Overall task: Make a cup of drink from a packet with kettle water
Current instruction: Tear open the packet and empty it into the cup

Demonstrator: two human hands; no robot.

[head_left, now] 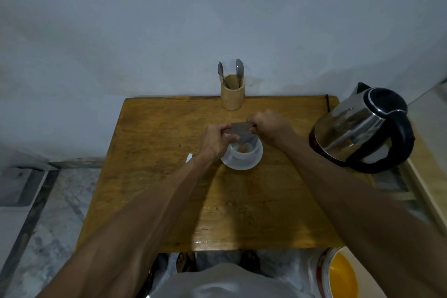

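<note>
At frame centre, the left hand [216, 138] and right hand [267, 126] pinch their fingers on a packet [241, 131] above the white cup [242, 150]. The steel kettle [362, 128] stands at the bench's [157, 189] right edge

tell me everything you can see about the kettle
The kettle is a shiny steel jug with a black lid, black loop handle and black base band. It stands at the right rear corner of the wooden table, lid shut. Neither hand touches it; both are busy over the cup.
</note>
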